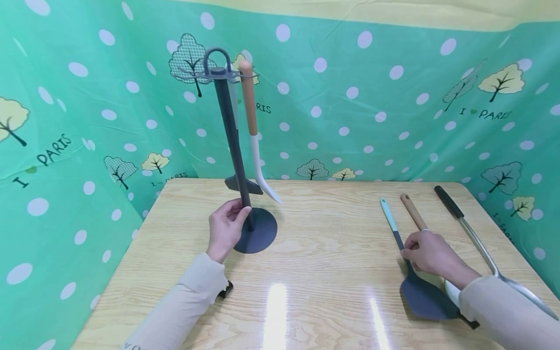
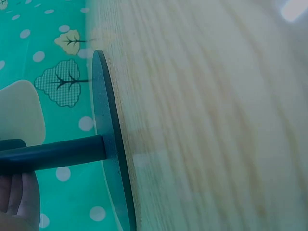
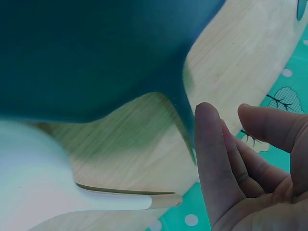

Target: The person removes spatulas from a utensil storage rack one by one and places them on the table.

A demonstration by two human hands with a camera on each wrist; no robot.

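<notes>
My left hand grips the pole of a dark utensil stand just above its round base. From the stand's ring hang a white turner with a brown handle and, partly behind the pole, a utensil with a dark blade. At the right, my right hand is at the neck of a dark spatula with a mint handle. In the right wrist view the thumb stands apart from the index finger, which overlaps the spatula's neck.
Beside the spatula lies a white utensil with a wooden handle, partly under my right hand and arm. Further right is a long metal utensil with a black handle. A green dotted cloth hangs behind the wooden table.
</notes>
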